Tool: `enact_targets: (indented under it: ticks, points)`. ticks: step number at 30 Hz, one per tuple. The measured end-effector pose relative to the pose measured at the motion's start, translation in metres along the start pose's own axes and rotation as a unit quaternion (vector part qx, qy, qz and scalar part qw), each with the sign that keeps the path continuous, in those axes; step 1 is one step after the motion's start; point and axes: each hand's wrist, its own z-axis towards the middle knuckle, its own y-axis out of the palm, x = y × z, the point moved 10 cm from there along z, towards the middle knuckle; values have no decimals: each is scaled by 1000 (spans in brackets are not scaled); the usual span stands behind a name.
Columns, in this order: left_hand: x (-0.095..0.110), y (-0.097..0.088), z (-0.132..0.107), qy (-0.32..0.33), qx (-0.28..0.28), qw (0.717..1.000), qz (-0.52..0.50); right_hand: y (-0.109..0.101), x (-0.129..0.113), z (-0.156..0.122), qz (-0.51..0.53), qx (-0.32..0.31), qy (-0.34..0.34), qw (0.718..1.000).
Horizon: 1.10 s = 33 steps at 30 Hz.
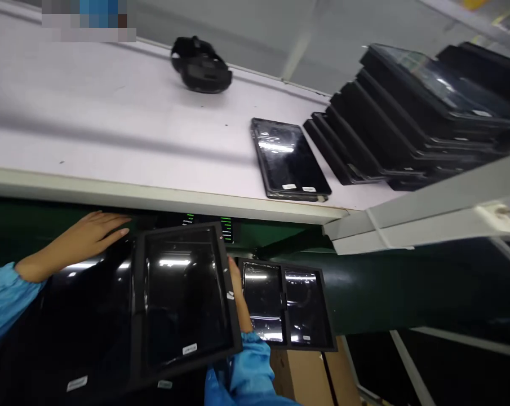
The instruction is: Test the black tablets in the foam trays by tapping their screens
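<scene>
A wide black rectangular tray (139, 316) with two compartments, each framing a glossy black screen panel (185, 293), was tilted at eight o'clock in the view, below the edge of a white tabletop (111, 104). The left hand (88, 242) lay over the tray's edge at ten o'clock, its fingers extended and unclenched; whether they touched it could not be told. The right hand (236, 277) was against the three o'clock rim, its fingers mostly hidden behind the tray, so their grip could not be told. Just beyond, at five o'clock in the view, a second black two-compartment tray (284, 316) held two shiny dark panels above brown cardboard (307, 375). On the tabletop, a black rectangular screen unit (291, 160) with white labels lay at one o'clock, a slanting stack of black trays (390, 124) at two, and a black strapped headset (204, 70) at eleven.
</scene>
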Motion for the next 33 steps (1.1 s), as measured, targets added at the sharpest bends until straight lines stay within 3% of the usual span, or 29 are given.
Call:
enact_targets:
  ticks: [2, 4, 7, 9, 13, 18, 20, 22, 26, 30, 33]
  points:
    - [22, -5, -53, 14, 77, 996, 49, -22, -15, -16, 38, 11, 6, 999]
    - [39, 9, -108, -11, 110, 992, 66, -38, -39, -41, 64, 11, -13, 998]
    - [41, 46, -183, -114, 116, 985, 58, -30, -67, -82, -8, -51, -24, 998]
    - [34, 64, -223, -182, 135, 973, 48, -14, -67, -105, -65, -92, 0, 994]
    - [20, 69, -278, -268, 194, 942, 50, 3, -46, -133, -122, -113, 23, 986]
    - [4, 62, -313, -318, 230, 919, 40, -4, -30, -151, -189, -87, -17, 978]
    - [3, 59, -310, -312, 248, 917, 32, -1, -43, -150, -236, -68, -63, 967]
    - [10, 56, -284, -261, 246, 933, 13, 11, -70, -144, -288, -44, -135, 947]
    - [40, 49, -185, -103, 198, 974, -41, 57, -125, -115, -378, -21, -261, 888]
    - [49, 35, -95, -104, 192, 976, -20, 84, -141, -78, -444, 8, -253, 860]
    - [50, 30, -64, -117, 195, 974, 3, 86, -142, -73, -464, 40, -234, 853]
